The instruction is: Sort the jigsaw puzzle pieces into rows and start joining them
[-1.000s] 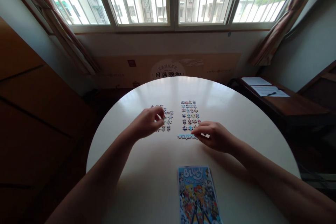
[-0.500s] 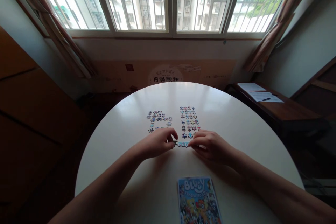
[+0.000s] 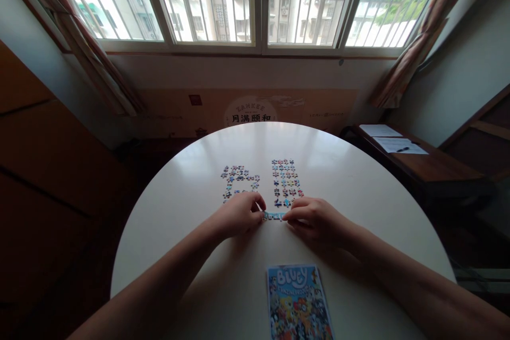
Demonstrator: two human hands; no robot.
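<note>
A short strip of joined light-blue jigsaw pieces [image 3: 274, 217] lies flat on the white round table [image 3: 342, 170]. My left hand [image 3: 242, 213] pinches a jigsaw piece at the strip's left end; fingertips partly cover it, and I cannot tell whether it is fully locked in. At the other end, my right hand [image 3: 313, 215] has thumb and fingers closed on the strip's edge. Just beyond, loose jigsaw pieces [image 3: 286, 175] stand in rows on the right. A looser group of jigsaw pieces [image 3: 235, 175] spreads on the left, its near part hidden behind my left hand.
A blue picture sheet lettered "Bluey" [image 3: 298, 300] lies near the table's front. To the right, a dark wooden side table [image 3: 446, 164] bears papers [image 3: 400, 145] and a pen. Beyond the table are a printed cardboard panel [image 3: 326, 103] and barred windows.
My left hand's piece, which showed dark and tilted at the strip's left end, now lies flatter against it. Both hands keep nearly the same place; the view has shifted slightly.
</note>
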